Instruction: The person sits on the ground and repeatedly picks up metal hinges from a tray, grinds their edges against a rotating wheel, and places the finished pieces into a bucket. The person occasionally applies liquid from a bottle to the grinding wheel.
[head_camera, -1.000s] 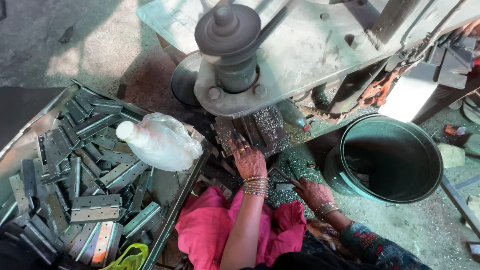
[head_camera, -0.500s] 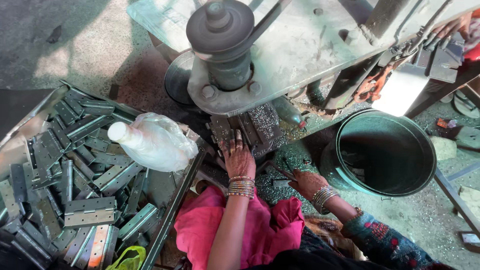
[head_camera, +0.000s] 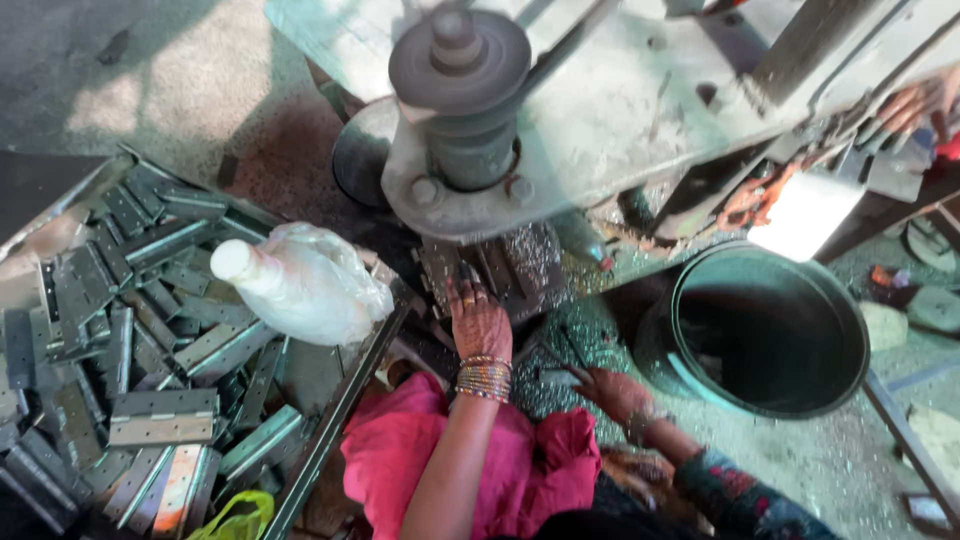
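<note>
Hinge piece (head_camera: 556, 377) at the right hand (head_camera: 612, 392), beside a press (head_camera: 600, 110), seen from above.
Since a second ago the left hand (head_camera: 480, 318) has slid forward, its fingers now spread flat on the press bed (head_camera: 520, 265), holding nothing. The right hand has drawn in beside it, and the hinge piece sits at its fingertips, just left of them; whether the fingers grip it I cannot tell. A bin (head_camera: 775, 330) stands right of that hand; a hinge tray (head_camera: 130, 340) and white bottle (head_camera: 300, 283) lie left of the left hand.

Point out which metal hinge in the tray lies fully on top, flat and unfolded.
The wide hinge at the tray's near side: spread flat over the heap with both leaves showing, while its neighbours lie folded, tilted or half buried.
</note>
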